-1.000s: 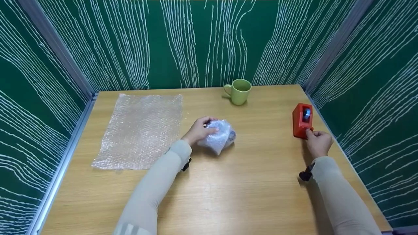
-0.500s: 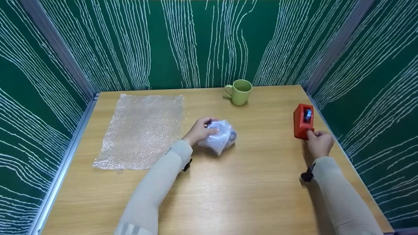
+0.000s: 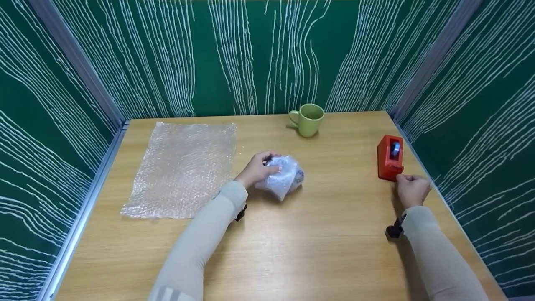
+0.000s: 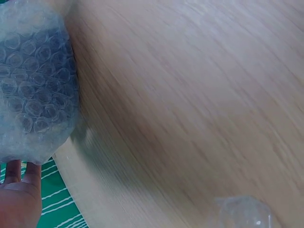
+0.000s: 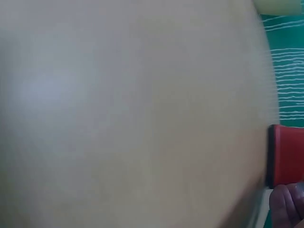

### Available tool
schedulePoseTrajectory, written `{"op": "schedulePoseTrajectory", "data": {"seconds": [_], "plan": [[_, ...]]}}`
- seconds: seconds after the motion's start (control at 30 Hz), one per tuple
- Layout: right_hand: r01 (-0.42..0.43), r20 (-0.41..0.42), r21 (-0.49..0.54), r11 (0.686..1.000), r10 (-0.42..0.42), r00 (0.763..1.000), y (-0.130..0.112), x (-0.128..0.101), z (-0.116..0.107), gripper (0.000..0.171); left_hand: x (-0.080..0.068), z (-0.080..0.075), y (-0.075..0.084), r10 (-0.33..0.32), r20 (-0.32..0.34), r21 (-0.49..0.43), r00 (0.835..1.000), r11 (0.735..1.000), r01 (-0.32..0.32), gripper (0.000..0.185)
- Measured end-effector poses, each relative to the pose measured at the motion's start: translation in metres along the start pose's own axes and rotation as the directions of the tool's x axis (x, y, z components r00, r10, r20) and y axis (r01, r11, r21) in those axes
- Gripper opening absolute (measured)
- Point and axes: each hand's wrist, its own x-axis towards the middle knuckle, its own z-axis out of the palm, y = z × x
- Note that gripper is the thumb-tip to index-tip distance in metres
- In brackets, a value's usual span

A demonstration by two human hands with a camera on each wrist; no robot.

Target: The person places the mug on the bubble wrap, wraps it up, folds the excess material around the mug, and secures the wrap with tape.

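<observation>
My left hand [image 3: 256,169] grips a bundle of bubble wrap [image 3: 281,177] on the middle of the table, thumb on top. Something dark bluish shows through the bubbles in the left wrist view, where the wrapped bundle [image 4: 38,85] fills the upper left. My right hand [image 3: 413,190] is at the front end of a red tape dispenser [image 3: 385,161], thumb and forefinger pinched together just below its cutter. The clear tape between them is too fine to make out. In the right wrist view, curled fingers [image 5: 285,206] sit right below the red dispenser body [image 5: 289,154].
A flat sheet of bubble wrap [image 3: 184,171] covers the left part of the wooden table [image 3: 317,251]. At the back edge stands a green mug [image 3: 310,122], its handle to the left. Green walls with white lines [image 3: 284,54] enclose the table behind and at the sides.
My right hand has drawn back slightly from the dispenser's cutter toward me, fingers still pinched. The left hand keeps its grip on the bundle. The whole view has shifted slightly.
</observation>
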Motion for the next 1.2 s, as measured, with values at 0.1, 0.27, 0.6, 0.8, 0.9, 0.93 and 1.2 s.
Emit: {"op": "schedulePoseTrajectory", "data": {"seconds": [0.1,0.27,0.6,0.8,0.9,0.93,1.2], "plan": [[0.005,0.021,-0.016,1.0,-0.005,1.0,0.007,-0.001,0.001,0.037,-0.001,0.001,-0.001,-0.003,0.003,-0.011,1.0,1.0,0.003,0.047],[0.055,0.031,-0.028,0.998,-0.054,0.998,0.001,-0.005,0.002,0.042,0.001,0.0,-0.003,-0.002,0.005,-0.011,1.0,1.0,0.002,0.046],[0.087,0.126,0.069,0.994,-0.095,0.987,-0.019,-0.031,0.01,0.051,0.001,0.001,-0.003,-0.034,-0.003,0.001,0.999,0.999,0.034,0.046],[0.123,0.184,0.096,0.988,-0.139,0.973,-0.031,-0.045,0.022,0.064,0.0,0.001,-0.003,-0.026,-0.007,-0.006,1.0,1.0,0.026,0.047],[0.141,0.211,0.103,0.985,-0.161,0.964,-0.036,-0.049,0.028,0.073,-0.001,0.002,-0.004,-0.029,-0.005,-0.006,1.0,1.0,0.028,0.046],[0.155,0.222,0.103,0.983,-0.174,0.959,-0.037,-0.051,0.029,0.075,-0.001,0.002,-0.004,-0.031,-0.004,-0.006,1.0,1.0,0.031,0.046],[0.391,0.285,0.038,0.92,-0.385,0.878,-0.046,-0.06,0.04,0.068,-0.001,0.001,-0.002,-0.027,-0.004,-0.01,1.0,1.0,0.027,0.048]]}}
